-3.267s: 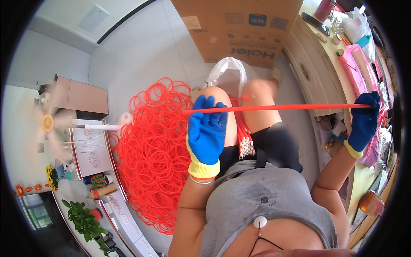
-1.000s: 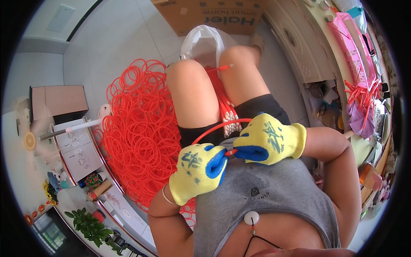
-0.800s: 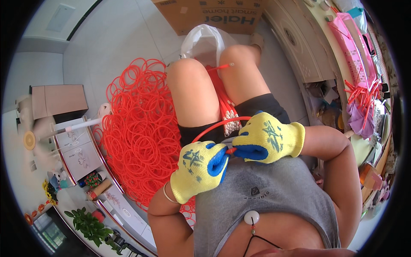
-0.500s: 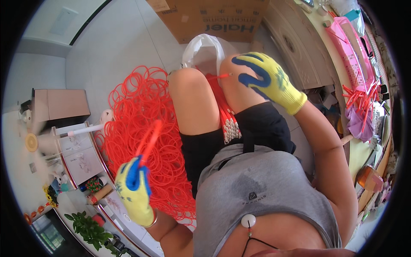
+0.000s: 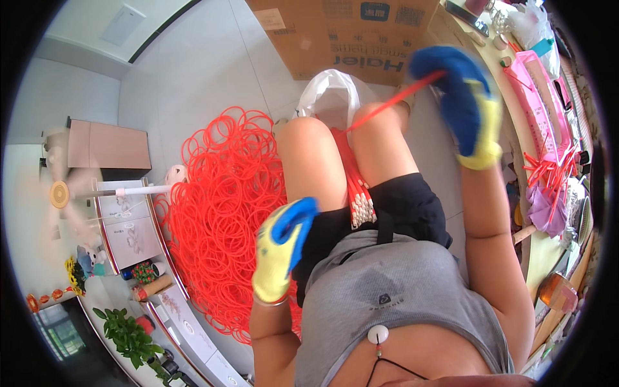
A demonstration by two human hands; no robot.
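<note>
My right hand, in a yellow and blue glove, is raised beyond my right knee and blurred by motion. Its fingers are closed on one end of a red cord, which slants down toward the gap between my knees. A bundle of red cords lies between my thighs, their whitish ends gathered near my shorts. Beside my left thigh, my left hand wears a matching glove. Its fingers are bent with a gap from the thumb, and nothing shows in them.
Red loops form a large heap on the floor at my left. A white plastic bag stands beyond my knees, before a cardboard box. Along the right runs a cluttered table with a pink basket. A fan spins at far left.
The red piece in my left hand is gone from it, and that hand has come right toward my thigh. My right hand has moved outward and away, drawing a red cord taut.
</note>
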